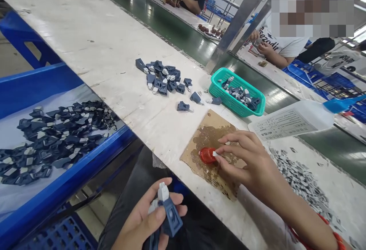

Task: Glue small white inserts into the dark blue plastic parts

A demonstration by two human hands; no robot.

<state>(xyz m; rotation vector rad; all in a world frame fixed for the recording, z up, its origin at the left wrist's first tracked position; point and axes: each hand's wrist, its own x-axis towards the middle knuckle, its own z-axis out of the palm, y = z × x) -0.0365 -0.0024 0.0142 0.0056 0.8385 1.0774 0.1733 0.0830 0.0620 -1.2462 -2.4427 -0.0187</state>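
My left hand [148, 219] is closed around a dark blue plastic part [172, 216] with a light grey piece [163, 192] at its top end. More of the same blue and grey shows behind it in the palm. Between thumb and fingertips my right hand [243, 154] pinches a small light grey piece [214, 153], at the edge of a red cap [206, 156]. The cap looks wet inside and sits on a brown cardboard piece [197, 143] with dark wet stains.
Blue and grey parts [162, 76] lie piled on the white table [114, 51]. A green basket [237, 107] holds more, as does a blue bin [94, 152] at left. A white bottle [297, 120] lies beyond my right hand, near loose grey pieces [300, 181]. Other people work across the bench.
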